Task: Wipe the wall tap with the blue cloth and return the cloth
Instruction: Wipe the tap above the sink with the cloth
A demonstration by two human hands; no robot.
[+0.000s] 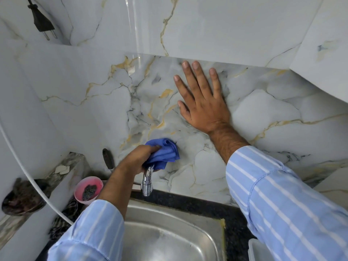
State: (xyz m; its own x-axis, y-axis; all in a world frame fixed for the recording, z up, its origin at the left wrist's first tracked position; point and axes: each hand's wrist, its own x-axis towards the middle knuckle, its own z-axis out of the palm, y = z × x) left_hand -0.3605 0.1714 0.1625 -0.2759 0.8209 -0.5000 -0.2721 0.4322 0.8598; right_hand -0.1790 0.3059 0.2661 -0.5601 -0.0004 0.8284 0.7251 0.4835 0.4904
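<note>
Two hands are showing. The left hand [138,157] is squeezing the blue cloth [163,154] over the top of the tap [147,182], hiding that part. The right hand [202,99] is lying flat on the wall [263,110], fingers [188,76] spread wide, holding nothing.

walls: grey marble tile [207,25], gold veins | sink [169,242]: steel | counter [235,223]: dark granite

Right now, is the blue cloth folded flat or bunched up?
Bunched up. The blue cloth is crumpled in the left hand's grip, pressed against the top of the chrome wall tap.
</note>
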